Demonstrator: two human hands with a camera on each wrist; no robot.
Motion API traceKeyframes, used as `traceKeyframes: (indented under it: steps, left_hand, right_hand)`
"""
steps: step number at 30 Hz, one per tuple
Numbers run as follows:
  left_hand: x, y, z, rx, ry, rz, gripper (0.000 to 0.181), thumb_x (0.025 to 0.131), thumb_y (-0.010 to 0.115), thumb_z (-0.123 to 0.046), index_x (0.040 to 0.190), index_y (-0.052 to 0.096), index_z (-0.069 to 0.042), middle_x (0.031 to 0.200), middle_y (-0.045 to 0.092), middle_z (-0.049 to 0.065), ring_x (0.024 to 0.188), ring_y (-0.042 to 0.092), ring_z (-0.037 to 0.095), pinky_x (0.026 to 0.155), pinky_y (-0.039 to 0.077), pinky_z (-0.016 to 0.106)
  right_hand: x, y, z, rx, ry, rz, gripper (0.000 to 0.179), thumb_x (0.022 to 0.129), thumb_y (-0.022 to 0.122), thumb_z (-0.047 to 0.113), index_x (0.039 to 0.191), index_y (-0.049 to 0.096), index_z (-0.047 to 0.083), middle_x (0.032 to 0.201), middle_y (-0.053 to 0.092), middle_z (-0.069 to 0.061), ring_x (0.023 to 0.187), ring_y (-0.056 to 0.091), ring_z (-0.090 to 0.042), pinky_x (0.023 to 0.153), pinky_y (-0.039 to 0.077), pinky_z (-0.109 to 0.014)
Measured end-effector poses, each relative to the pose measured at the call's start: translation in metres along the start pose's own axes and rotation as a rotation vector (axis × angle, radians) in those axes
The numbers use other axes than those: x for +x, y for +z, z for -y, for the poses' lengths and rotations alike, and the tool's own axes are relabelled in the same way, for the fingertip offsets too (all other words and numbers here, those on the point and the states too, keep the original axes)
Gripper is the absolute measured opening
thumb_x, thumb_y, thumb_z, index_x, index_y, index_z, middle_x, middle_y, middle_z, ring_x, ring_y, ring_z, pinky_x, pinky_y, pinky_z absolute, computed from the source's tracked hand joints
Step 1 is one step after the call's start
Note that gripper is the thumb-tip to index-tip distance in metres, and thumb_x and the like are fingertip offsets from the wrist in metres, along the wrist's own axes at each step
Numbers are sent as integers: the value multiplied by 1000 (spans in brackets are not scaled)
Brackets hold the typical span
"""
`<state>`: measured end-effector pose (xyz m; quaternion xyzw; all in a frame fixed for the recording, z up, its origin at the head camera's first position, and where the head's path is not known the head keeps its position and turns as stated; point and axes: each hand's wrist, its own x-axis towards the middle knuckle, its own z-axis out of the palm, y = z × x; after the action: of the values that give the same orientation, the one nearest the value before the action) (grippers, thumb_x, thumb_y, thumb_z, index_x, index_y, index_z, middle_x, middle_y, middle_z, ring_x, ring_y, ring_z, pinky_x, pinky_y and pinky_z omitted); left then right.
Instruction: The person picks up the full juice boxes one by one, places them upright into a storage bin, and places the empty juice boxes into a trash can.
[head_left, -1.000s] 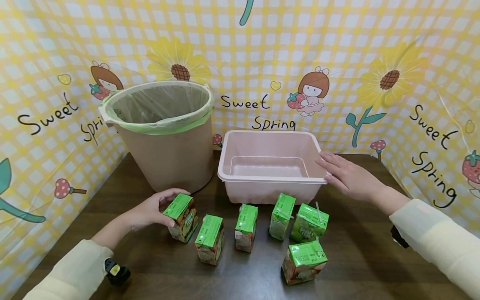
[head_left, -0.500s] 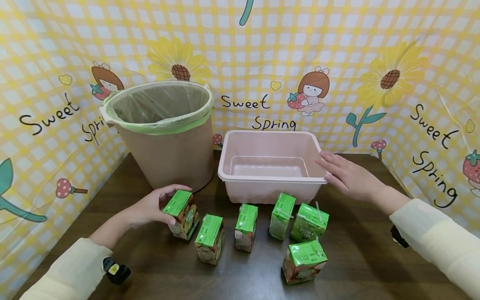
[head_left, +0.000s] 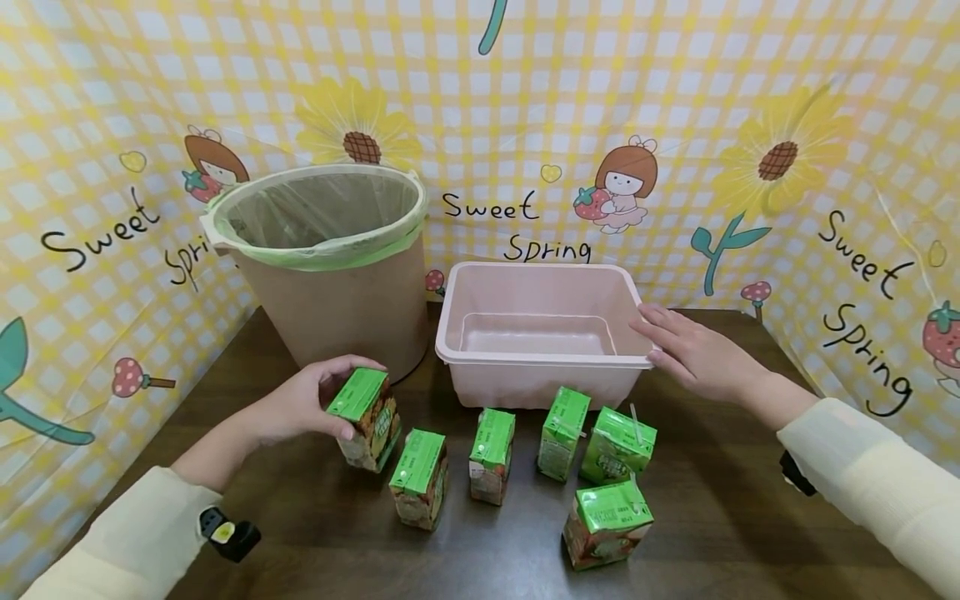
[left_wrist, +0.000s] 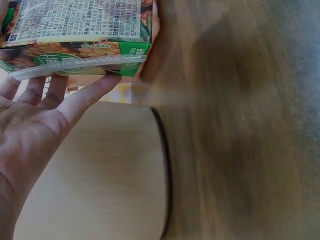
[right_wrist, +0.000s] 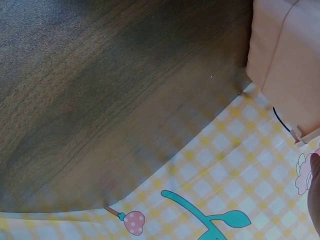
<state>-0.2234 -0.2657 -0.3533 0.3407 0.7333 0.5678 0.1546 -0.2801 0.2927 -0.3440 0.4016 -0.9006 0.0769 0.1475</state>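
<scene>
My left hand [head_left: 303, 408] grips a green-topped juice box [head_left: 378, 421] between thumb and fingers, slightly above the table at the left. In the left wrist view, a wrapped straw [left_wrist: 80, 65] runs along that box's side. On the right, my right hand [head_left: 693, 354] rests on the right rim of a pink plastic tub [head_left: 540, 359], its fingers nearly straight. The tub's visible inside holds nothing. Between the hands stand several more juice boxes, among them one at the left [head_left: 420, 483], one in the middle [head_left: 492, 458] and one nearest the front [head_left: 609, 529].
A tall brown bin [head_left: 345, 308] with a bag liner stands behind my left hand, beside the tub. Two more juice boxes, one upright [head_left: 562, 437] and one with a raised straw [head_left: 618, 450], sit before the tub. A yellow checked cloth [head_left: 487, 125] surrounds the dark wooden table [head_left: 480, 558].
My left hand has raised the juice box a little and moved it slightly away from me. The right hand and the other boxes stay where they were.
</scene>
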Motion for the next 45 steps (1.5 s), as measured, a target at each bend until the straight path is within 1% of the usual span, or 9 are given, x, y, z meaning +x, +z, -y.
traceKeyframes:
  steps: [5,9,20,24,28,31,37,40,45]
  left_hand:
    - [3,-1,-10,22,35,-8,71,75,84,-6,136,49,-3,118,62,15,99,63,24,77,56,40]
    - [6,-1,-19,33,41,-5,71,74,84,-5,136,49,-5,118,61,15,100,63,25,78,56,41]
    - [20,4,-52,72,51,-21,72,73,85,-6,136,50,-6,119,60,16,100,63,26,78,56,41]
    - [27,6,-62,97,62,-32,74,71,86,-6,135,51,-6,117,61,16,98,64,27,77,56,40]
    - [34,9,-71,132,69,-45,75,69,88,-8,135,52,-6,117,61,15,97,63,27,76,56,39]
    - [40,12,-78,149,80,-49,75,69,89,-12,135,52,-7,115,62,16,96,62,28,75,56,40]
    - [56,15,-89,206,118,-56,79,68,90,-26,134,53,-6,111,63,14,91,61,27,74,55,36]
    - [65,18,-96,207,119,-50,79,69,90,-29,135,53,-6,112,62,14,92,61,27,74,54,35]
    - [82,24,-108,223,91,-51,85,68,90,-32,137,51,-4,115,60,13,95,59,28,76,54,37]
  right_hand:
    - [0,0,0,-4,-3,0,46,102,49,25,145,45,5,151,35,-22,136,34,-43,110,28,-51]
    - [0,0,0,-9,-11,-2,46,102,49,24,144,45,5,150,35,-22,136,34,-42,111,27,-50]
    - [0,-1,1,-6,-1,4,46,103,48,23,144,46,4,151,35,-21,136,33,-43,107,29,-55]
    - [0,0,1,-8,5,6,46,103,48,24,144,46,4,151,34,-21,136,33,-43,109,28,-52]
    - [0,0,0,-6,3,8,46,103,49,24,144,46,4,152,34,-20,137,32,-40,113,23,-46]
    - [0,0,0,-6,-1,10,46,102,49,23,144,46,3,152,34,-20,138,31,-39,115,20,-43]
    - [0,0,0,-8,0,10,46,103,49,24,144,45,4,152,35,-20,140,28,-38,112,25,-48]
    - [0,0,0,-8,-12,3,46,103,48,24,144,45,3,151,35,-21,139,29,-39,112,24,-48]
    - [1,0,1,-11,-22,-5,46,103,48,23,144,45,2,150,36,-22,138,30,-40,111,26,-50]
